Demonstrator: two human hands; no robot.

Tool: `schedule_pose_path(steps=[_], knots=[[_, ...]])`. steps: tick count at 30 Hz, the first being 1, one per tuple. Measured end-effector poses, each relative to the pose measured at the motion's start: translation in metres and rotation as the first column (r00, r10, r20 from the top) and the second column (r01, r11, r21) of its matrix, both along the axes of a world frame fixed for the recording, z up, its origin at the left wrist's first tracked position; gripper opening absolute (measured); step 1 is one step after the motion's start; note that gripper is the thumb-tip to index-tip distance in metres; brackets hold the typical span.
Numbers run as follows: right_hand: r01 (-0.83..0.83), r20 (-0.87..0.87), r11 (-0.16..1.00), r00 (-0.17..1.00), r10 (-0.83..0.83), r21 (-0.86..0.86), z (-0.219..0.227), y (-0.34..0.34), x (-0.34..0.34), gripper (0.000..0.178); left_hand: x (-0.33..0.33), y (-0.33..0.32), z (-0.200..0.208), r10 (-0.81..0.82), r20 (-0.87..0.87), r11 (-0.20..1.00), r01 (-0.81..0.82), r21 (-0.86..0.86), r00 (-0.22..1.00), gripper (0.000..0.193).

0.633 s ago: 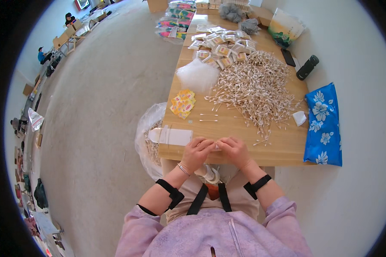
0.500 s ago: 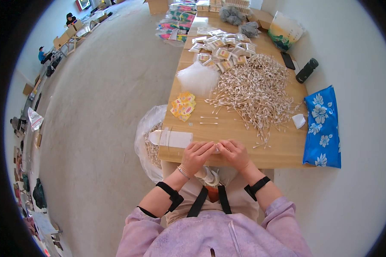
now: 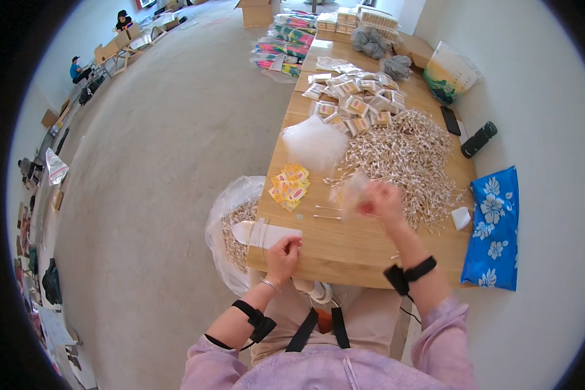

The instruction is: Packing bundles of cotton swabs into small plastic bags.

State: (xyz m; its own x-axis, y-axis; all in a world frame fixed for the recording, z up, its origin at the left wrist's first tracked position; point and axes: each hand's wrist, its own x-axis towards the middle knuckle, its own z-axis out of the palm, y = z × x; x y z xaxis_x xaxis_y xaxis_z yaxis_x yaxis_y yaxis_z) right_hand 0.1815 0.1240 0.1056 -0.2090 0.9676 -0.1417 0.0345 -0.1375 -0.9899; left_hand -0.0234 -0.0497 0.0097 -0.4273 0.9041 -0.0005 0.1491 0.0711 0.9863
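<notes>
My right hand (image 3: 383,200) is stretched out over the wooden table (image 3: 344,250), holding a small clear plastic packet (image 3: 348,192) beside the big pile of small wooden sticks (image 3: 403,159). My left hand (image 3: 283,250) rests near the table's front edge, its fingers pinched at the end of a white strip (image 3: 261,233) lying there. A few loose sticks (image 3: 326,212) lie on the wood between the hands. A small heap of yellow labels (image 3: 290,186) sits just beyond the left hand.
A stack of clear bags (image 3: 314,140) and several filled packets (image 3: 352,104) lie farther up the table. A clear sack of sticks (image 3: 235,227) hangs at the table's left. A blue flowered cloth (image 3: 497,227), a black bottle (image 3: 478,139) and a phone (image 3: 450,120) lie on the right.
Both hands were together at the table's front edge. My right hand has since moved forward and right, lifting a clear packet toward the stick pile, while the left stayed by the white strip.
</notes>
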Motion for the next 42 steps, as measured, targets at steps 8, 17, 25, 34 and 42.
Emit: schedule_pose_path(steps=[8,17,25,34,42], knots=[[-0.200,0.683,0.945,0.729,-0.032,0.258,-0.025,0.081,-0.060,0.039,-0.009,-0.001,-0.008,-0.033,-0.035,0.998,0.031,-0.056,0.999,0.012],[-0.195,0.862,0.892,0.405,-0.305,0.407,-0.064,0.088,-0.118,0.035,-0.009,-0.006,-0.006,0.008,-0.062,1.000,-0.008,0.000,0.998,0.010],[0.017,0.394,0.987,0.916,-0.080,0.162,-0.046,0.088,-0.080,0.024,-0.006,-0.001,0.000,0.000,-0.105,1.000,0.002,0.019,0.994,0.009],[-0.135,-0.181,0.960,0.979,0.092,-0.246,-0.015,-0.019,-0.092,0.026,-0.005,0.002,0.018,0.044,0.275,0.995,-0.065,0.069,0.960,0.029],[-0.283,0.010,0.927,0.956,0.295,-0.248,-0.021,-0.076,-0.125,0.036,-0.032,0.000,0.032,0.029,0.346,0.975,-0.103,0.199,0.938,0.031]])
